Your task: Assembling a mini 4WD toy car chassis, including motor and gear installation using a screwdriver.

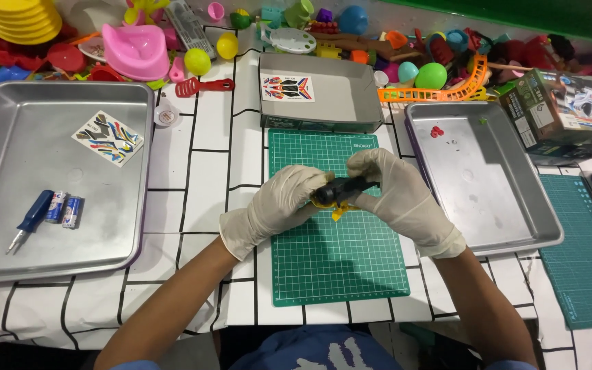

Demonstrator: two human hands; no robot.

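Head view: left hand [279, 205] and right hand [392, 195], gloved, are both closing their grip on a black-and-yellow toy part [340, 192]; green cutting mat [337, 260] lying directly beneath; steady two-handed support advisable.

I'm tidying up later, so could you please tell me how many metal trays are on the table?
2. One tray lies on the left, holding a sticker sheet, screwdriver and batteries. The other tray lies on the right, beside the green mat.
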